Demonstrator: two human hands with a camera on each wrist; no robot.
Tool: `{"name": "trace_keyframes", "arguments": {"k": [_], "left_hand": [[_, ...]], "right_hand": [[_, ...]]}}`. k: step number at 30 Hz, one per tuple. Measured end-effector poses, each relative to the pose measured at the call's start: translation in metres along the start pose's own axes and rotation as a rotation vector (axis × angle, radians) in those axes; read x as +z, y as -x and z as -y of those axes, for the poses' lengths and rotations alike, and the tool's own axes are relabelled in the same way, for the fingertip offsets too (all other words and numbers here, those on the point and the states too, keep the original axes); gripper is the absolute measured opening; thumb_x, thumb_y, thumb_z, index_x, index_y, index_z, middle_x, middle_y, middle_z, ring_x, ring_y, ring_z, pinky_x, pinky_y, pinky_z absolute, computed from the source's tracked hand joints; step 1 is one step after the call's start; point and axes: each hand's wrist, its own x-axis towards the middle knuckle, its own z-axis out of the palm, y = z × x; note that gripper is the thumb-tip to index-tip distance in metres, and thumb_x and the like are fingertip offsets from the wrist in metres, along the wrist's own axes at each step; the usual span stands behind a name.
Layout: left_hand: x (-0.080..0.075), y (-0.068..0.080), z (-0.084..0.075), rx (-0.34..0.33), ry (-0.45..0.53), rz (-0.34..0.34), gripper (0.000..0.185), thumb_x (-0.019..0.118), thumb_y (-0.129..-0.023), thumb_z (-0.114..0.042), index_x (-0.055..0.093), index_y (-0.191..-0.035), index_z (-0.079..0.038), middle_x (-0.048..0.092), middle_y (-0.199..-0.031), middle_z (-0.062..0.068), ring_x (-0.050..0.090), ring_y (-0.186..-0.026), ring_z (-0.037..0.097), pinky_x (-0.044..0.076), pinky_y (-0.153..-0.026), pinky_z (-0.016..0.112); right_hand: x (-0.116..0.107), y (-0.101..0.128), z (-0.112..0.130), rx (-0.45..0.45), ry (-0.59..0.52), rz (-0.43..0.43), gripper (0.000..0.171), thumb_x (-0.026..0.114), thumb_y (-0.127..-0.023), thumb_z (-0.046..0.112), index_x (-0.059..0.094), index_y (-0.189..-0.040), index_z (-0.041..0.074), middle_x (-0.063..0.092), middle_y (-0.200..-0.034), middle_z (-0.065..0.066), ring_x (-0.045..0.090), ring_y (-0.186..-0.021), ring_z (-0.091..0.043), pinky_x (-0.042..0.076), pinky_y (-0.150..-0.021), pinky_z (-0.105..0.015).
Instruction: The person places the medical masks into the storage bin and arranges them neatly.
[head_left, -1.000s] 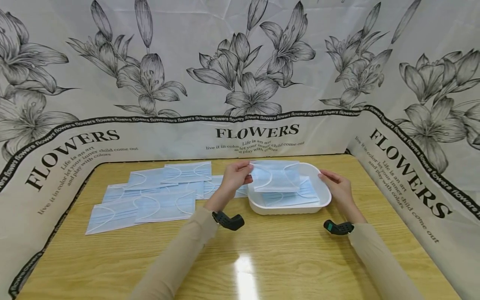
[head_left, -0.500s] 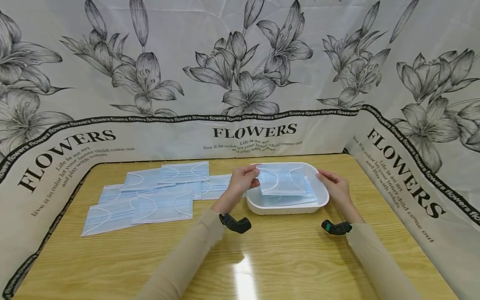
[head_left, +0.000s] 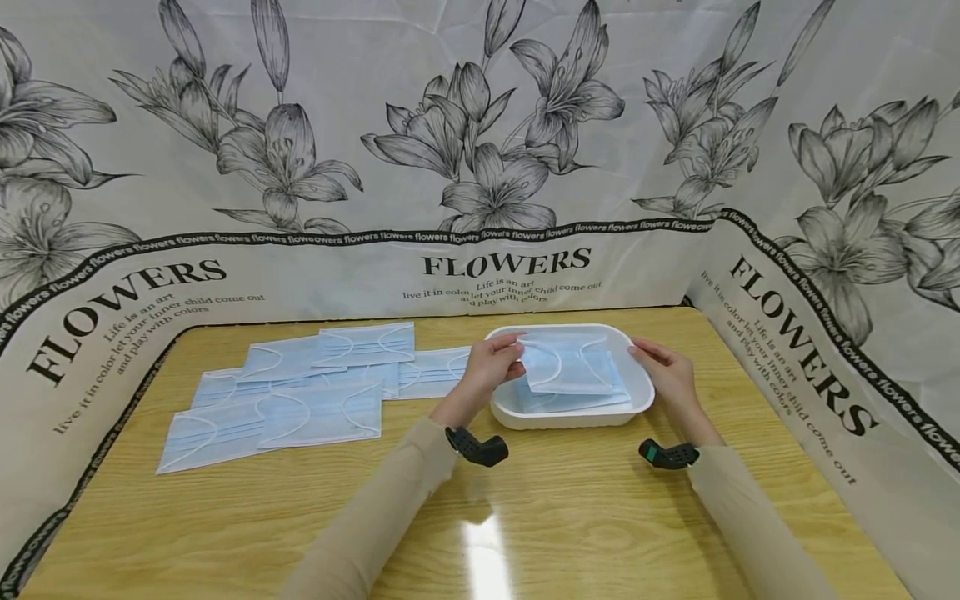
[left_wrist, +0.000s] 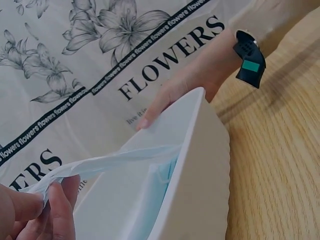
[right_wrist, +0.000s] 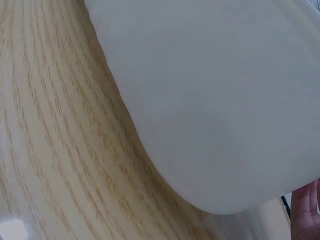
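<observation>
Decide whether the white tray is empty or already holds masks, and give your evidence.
Not empty. The white tray already holds blue masks, and the left hand pinches another mask above them.

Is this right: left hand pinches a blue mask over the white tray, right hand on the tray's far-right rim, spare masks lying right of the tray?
One error: the spare masks lie left of the white tray, not right, as the head view shows. The rest holds: the left hand pinches the blue mask over the tray, and the right hand is at its right rim.
</observation>
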Motion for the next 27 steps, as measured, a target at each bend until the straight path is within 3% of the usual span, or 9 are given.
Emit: {"name": "trace_keyframes", "arguments": {"k": [7,17,27], "left_hand": [[0.006,-0.001,0.001,0.010,0.000,0.003,0.035,0.057,-0.097,-0.010,0.060,-0.131,-0.009,0.061,-0.086,0.000,0.057,-0.064,0.005,0.057,-0.069,0.021],[0.015,-0.003,0.004,0.011,0.000,-0.010,0.037,0.056,-0.097,-0.009,0.057,-0.133,-0.005,0.059,-0.082,0.000,0.057,-0.063,0.006,0.058,-0.073,0.024],[0.021,-0.006,0.008,0.003,-0.005,0.003,0.036,0.054,-0.097,-0.008,0.058,-0.133,-0.005,0.058,-0.077,-0.001,0.056,-0.062,0.005,0.055,-0.066,0.018]], "right_hand": [[-0.001,0.000,-0.001,-0.006,-0.006,0.004,0.062,0.060,-0.091,0.047,0.051,-0.139,0.010,0.050,-0.143,-0.011,0.054,-0.109,0.000,0.048,-0.082,-0.006],[0.000,0.001,0.002,0.005,0.026,0.010,0.065,0.057,-0.090,0.052,0.049,-0.141,0.012,0.046,-0.147,-0.011,0.049,-0.128,-0.018,0.048,-0.090,-0.011],[-0.001,-0.002,-0.002,-0.011,-0.003,0.011,0.063,0.059,-0.090,0.049,0.050,-0.140,0.011,0.048,-0.146,-0.012,0.051,-0.120,-0.010,0.048,-0.086,-0.008]]}}
